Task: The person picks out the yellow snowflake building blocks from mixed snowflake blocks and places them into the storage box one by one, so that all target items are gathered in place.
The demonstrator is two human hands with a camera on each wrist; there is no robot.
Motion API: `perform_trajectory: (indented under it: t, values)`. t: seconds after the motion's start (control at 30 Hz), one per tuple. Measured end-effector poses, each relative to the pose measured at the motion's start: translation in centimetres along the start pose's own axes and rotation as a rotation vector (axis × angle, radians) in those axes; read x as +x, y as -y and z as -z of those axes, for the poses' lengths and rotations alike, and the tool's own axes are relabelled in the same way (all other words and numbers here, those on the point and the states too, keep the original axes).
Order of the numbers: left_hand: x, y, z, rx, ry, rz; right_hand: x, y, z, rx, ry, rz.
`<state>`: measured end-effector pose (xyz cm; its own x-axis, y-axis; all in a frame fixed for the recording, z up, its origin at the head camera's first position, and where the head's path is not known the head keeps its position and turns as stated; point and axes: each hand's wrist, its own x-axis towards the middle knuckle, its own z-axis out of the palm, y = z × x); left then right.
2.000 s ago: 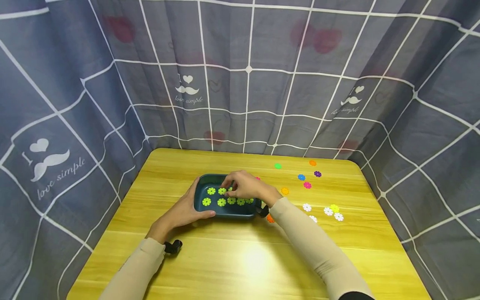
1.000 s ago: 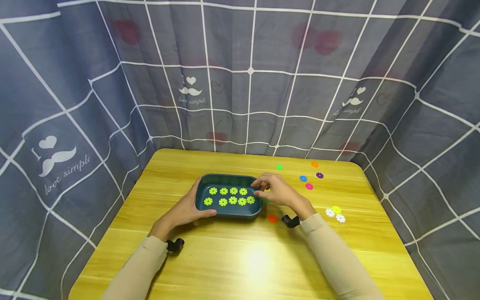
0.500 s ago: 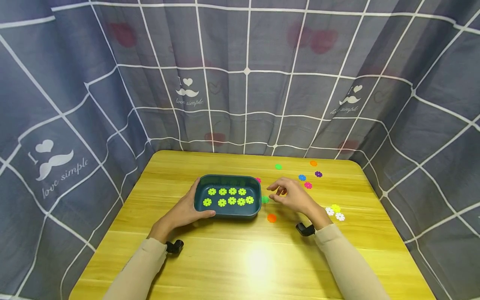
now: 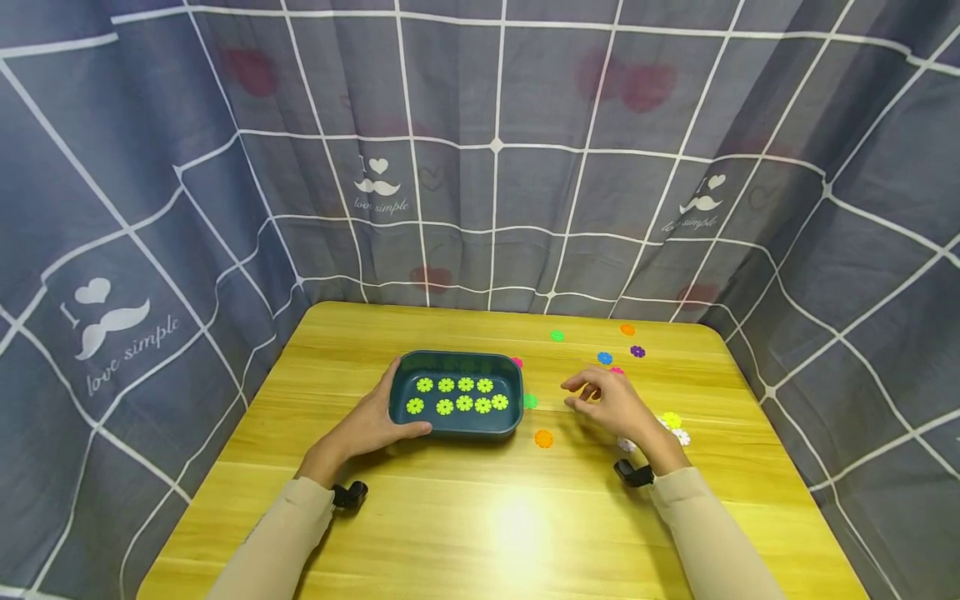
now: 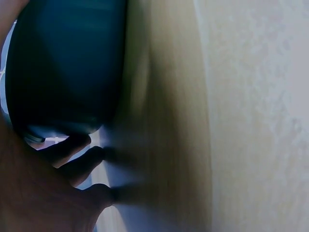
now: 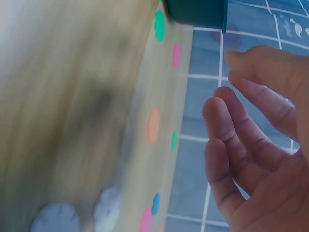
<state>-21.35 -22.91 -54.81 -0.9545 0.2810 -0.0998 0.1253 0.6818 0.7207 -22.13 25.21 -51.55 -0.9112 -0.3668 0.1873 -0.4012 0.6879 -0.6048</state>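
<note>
A dark teal rectangular tray [image 4: 468,432] sits on the table, with yellow-green flower-shaped pieces [image 4: 465,403] in two rows on its floor. My left hand [image 4: 363,427] holds its left end, thumb along the front side and fingers round the end. In the left wrist view the tray's outer wall [image 5: 67,58] fills the upper left, fingertips at its edge. My right hand [image 4: 617,410] hovers over the table to the right of the tray, fingers loosely bent and thumb apart. The right wrist view shows nothing between its fingers [image 6: 219,118].
Flower pieces lie right of the tray: green [image 4: 530,402], orange [image 4: 543,438] and pink [image 4: 517,363]. Farther back are blue [image 4: 604,358], purple [image 4: 637,352] and orange [image 4: 627,330] ones. White [image 4: 681,437] and yellow [image 4: 671,420] pieces lie beyond my right wrist. A grey checked curtain [image 4: 450,192] encloses the table.
My right hand has come out of the tray and moved right over the table, uncovering the upper row of yellow-green pieces. The left hand keeps its hold on the tray.
</note>
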Motion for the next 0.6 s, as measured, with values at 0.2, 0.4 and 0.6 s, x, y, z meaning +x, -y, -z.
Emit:
perform_trajectory:
  t: [0.2,0.4,0.6]
  values:
    - [0.0,0.0,0.0,-0.001,-0.003,0.003,-1.3,-1.7,0.6,-0.02,-0.028,-0.047]
    - [0.0,0.0,-0.1,0.003,-0.001,0.002,-2.8,-2.6,1.5,-0.036,-0.053,-0.118]
    - [-0.1,-0.2,0.0,0.008,0.001,0.008,-4.3,-4.0,2.6,-0.066,-0.079,-0.181]
